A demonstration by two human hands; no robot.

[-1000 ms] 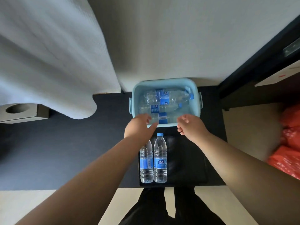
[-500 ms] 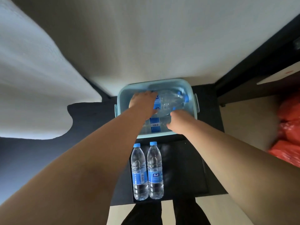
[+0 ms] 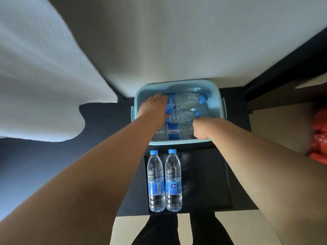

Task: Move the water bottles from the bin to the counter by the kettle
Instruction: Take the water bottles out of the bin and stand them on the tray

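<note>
You see a pale blue bin [image 3: 178, 85] at the far edge of a black counter [image 3: 109, 119]. The bottles in the bin [image 3: 184, 101] are clear with blue caps and blue labels, one label carrying a white barcode patch. The two bottles on the black tray [image 3: 203, 183] near the counter's front edge are also clear, blue-capped and blue-labelled [image 3: 164, 179]. A white waffle-textured cloth [image 3: 44, 76] hangs at the left, and orange-red bags [image 3: 320, 135] sit at the right.

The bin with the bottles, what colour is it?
Light blue bin, clearest in the head view.
</note>
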